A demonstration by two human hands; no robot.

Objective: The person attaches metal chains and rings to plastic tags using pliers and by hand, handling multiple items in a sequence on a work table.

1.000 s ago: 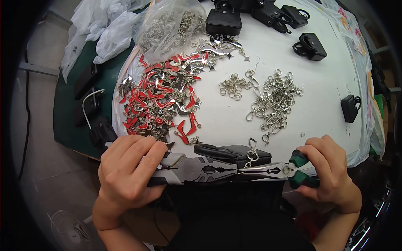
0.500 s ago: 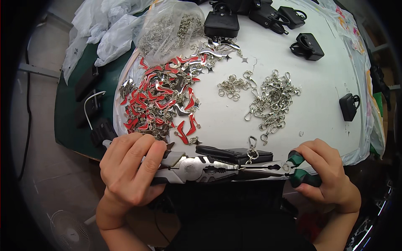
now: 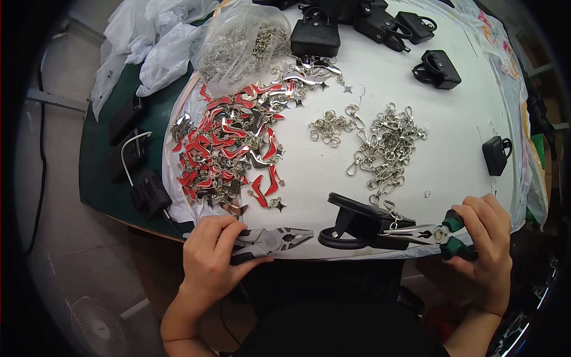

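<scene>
My left hand (image 3: 211,253) is closed round the dark handles of grey combination pliers (image 3: 273,240), whose jaws point right, parted and with nothing between them. In my right hand (image 3: 489,241) are needle-nose pliers (image 3: 419,234) with green grips, their tips pointing left at the metal ring by a small black mini handbag (image 3: 360,219). A silver swivel clasp (image 3: 390,209) hangs at that bag's right end. Whether the needle-nose tips grip the ring cannot be made out. The bag is tilted at the table's front edge, its loop handle toward the left pliers.
A heap of red shoe-shaped and silver star charms (image 3: 223,143) spreads at left, below a clear bag (image 3: 244,50) of metal parts. Split rings (image 3: 330,128) and swivel clasps (image 3: 389,143) lie mid-table. Black mini bags (image 3: 315,33) stand at the back and right.
The left pliers have drawn away leftward from the ring, and their jaws have parted. The black bag has turned and tilted, while the needle-nose pliers have shifted right.
</scene>
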